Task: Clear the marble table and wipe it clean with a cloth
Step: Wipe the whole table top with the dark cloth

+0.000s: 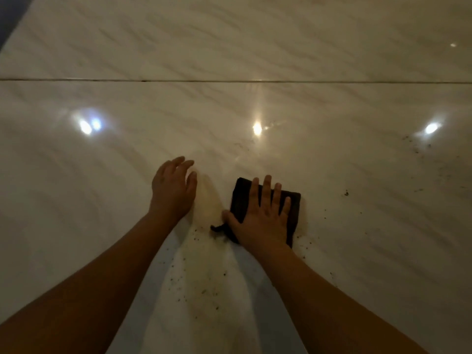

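A glossy pale marble table point(255, 103) fills the view. A dark folded cloth point(241, 198) lies flat on it near the middle front. My right hand point(263, 215) presses down on the cloth with straight, spread fingers, and the thumb lies along the cloth's left edge. To the left of the cloth, my left hand point(173, 190) rests on the bare marble with relaxed fingers and holds nothing. Dark crumbs point(204, 279) are scattered on the marble between my forearms and to the right of the cloth.
A thin seam point(178, 80) runs across the marble from left to right, beyond my hands. More dark specks point(346, 192) lie at the right. Ceiling lights reflect as bright spots on the surface. The table's far left corner edge point(10, 39) shows at the top left.
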